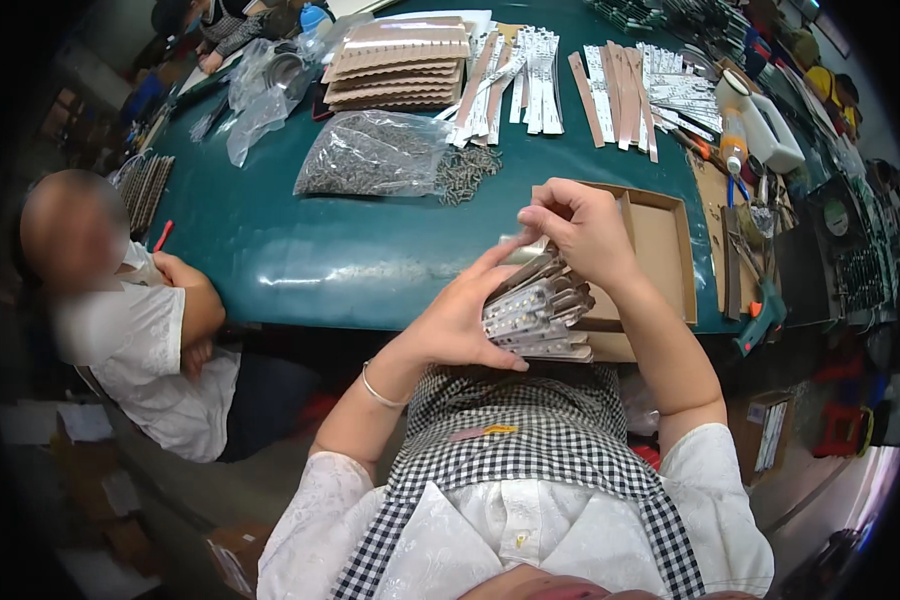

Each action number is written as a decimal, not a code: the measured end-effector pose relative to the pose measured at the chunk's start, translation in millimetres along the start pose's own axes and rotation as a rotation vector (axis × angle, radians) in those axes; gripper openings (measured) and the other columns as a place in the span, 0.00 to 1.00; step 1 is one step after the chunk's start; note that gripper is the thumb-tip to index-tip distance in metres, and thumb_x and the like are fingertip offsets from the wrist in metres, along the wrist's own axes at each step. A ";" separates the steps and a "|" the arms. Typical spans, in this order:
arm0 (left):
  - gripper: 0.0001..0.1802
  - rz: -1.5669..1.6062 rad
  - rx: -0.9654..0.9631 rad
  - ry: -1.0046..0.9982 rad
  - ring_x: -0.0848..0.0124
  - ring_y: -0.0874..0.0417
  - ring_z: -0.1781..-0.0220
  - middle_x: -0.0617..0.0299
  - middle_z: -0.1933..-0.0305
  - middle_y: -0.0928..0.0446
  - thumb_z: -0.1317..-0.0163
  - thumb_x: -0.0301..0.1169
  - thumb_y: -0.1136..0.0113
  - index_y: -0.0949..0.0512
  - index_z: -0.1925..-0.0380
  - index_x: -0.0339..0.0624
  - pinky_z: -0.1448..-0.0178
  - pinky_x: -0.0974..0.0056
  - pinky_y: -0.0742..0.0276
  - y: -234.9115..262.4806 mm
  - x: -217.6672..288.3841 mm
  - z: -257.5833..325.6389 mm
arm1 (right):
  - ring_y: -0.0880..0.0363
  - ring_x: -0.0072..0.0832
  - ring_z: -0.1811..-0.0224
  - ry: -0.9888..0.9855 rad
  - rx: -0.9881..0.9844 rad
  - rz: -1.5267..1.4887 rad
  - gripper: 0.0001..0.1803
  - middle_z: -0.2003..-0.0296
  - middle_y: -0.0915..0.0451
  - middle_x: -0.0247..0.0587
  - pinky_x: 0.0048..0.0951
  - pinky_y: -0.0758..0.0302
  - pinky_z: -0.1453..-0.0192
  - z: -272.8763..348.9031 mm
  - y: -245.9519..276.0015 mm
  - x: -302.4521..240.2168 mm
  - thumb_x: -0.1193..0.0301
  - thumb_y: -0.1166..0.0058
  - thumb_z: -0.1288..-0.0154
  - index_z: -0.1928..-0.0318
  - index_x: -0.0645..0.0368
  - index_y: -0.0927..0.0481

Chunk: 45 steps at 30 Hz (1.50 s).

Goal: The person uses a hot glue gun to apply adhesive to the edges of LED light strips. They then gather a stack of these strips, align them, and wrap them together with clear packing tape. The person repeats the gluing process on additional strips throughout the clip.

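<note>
My left hand [455, 315] is wrapped round a thick bundle of narrow metallic strips [530, 318] with small dots along them. The bundle is held at the table's near edge, just in front of my apron. Above its upper end my right hand [585, 230] is closed in a pinch, with thumb and forefinger together. A pale, shiny, see-through piece [522, 250] shows between the two hands; whether the right fingers grip it cannot be made out. Beside the bundle, partly hidden by my right forearm, lies a shallow cardboard box [675, 255].
A clear bag of small metal parts [375, 155] and a loose pile of them [467, 175] lie ahead. Behind are stacked cardboard sheets [400, 60] and white and brown strips [540, 80]. A glue gun [763, 318] and bottles stand right. A person [140, 320] sits left.
</note>
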<state>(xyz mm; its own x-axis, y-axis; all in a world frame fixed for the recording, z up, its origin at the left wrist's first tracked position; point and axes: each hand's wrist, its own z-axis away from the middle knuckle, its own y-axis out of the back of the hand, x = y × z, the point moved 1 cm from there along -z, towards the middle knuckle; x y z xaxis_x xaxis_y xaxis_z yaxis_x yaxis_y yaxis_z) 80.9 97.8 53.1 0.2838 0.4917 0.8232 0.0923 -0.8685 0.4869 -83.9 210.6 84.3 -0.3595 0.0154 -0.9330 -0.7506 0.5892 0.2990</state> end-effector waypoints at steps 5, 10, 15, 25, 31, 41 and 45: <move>0.57 0.192 0.051 0.119 0.58 0.30 0.31 0.51 0.33 0.33 0.69 0.40 0.15 0.31 0.35 0.32 0.27 0.57 0.37 -1.0 -2.1 -0.3 | 0.16 0.21 0.63 -0.277 -0.185 -0.298 0.06 0.69 0.16 0.37 0.23 0.20 0.60 -4.6 21.0 12.0 0.76 0.36 0.37 0.65 0.64 0.20; 0.55 0.283 0.035 0.156 0.61 0.30 0.33 0.52 0.35 0.31 0.68 0.40 0.15 0.31 0.36 0.31 0.28 0.59 0.37 -2.3 -1.4 0.0 | 0.14 0.25 0.57 -0.280 -0.389 -0.520 0.22 0.59 0.14 0.45 0.23 0.18 0.50 -6.0 38.5 27.2 0.77 0.32 0.44 0.49 0.70 0.19; 0.54 0.419 0.067 0.241 0.63 0.26 0.36 0.53 0.39 0.27 0.67 0.37 0.15 0.32 0.36 0.32 0.30 0.60 0.33 8.6 -4.8 7.0 | 0.15 0.25 0.59 -0.314 -0.357 -0.512 0.19 0.61 0.14 0.44 0.23 0.18 0.52 -6.4 40.6 43.0 0.83 0.33 0.46 0.51 0.70 0.17; 0.51 0.590 0.398 0.518 0.71 0.22 0.44 0.56 0.44 0.23 0.63 0.25 0.17 0.36 0.37 0.29 0.38 0.64 0.25 55.5 -19.0 24.4 | 0.15 0.30 0.70 0.367 -0.162 0.239 0.11 0.71 0.16 0.41 0.27 0.21 0.65 31.3 14.2 -10.0 0.87 0.36 0.50 0.66 0.61 0.13; 0.55 -0.301 0.310 0.536 0.54 0.16 0.46 0.46 0.44 0.21 0.64 0.39 0.17 0.36 0.34 0.37 0.42 0.57 0.21 48.0 -24.6 9.3 | 0.16 0.34 0.70 0.601 -0.214 0.314 0.09 0.69 0.16 0.39 0.30 0.21 0.67 15.4 -5.2 -21.1 0.84 0.37 0.48 0.66 0.58 0.14; 0.34 -1.051 0.045 0.373 0.58 0.17 0.60 0.56 0.60 0.23 0.54 0.29 0.31 0.31 0.44 0.42 0.59 0.56 0.21 15.4 -0.3 -6.0 | 0.14 0.33 0.69 0.365 -0.130 0.261 0.09 0.73 0.15 0.44 0.31 0.20 0.64 -12.7 -30.9 -12.6 0.82 0.36 0.52 0.68 0.60 0.13; 0.33 -1.114 0.052 0.247 0.55 0.20 0.63 0.55 0.61 0.25 0.60 0.24 0.29 0.30 0.49 0.36 0.59 0.54 0.23 16.0 -8.7 -6.9 | 0.14 0.26 0.68 0.129 -0.137 0.229 0.07 0.71 0.13 0.42 0.26 0.20 0.62 -29.3 -26.0 -16.0 0.80 0.33 0.51 0.67 0.62 0.12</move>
<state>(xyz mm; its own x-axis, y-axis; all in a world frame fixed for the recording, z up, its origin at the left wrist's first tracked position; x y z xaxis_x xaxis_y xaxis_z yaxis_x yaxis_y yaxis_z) 73.4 80.0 55.8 -0.1756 0.9842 -0.0216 0.2160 0.0599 0.9746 -74.9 171.3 97.3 -0.5888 0.0272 -0.8078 -0.7066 0.4680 0.5308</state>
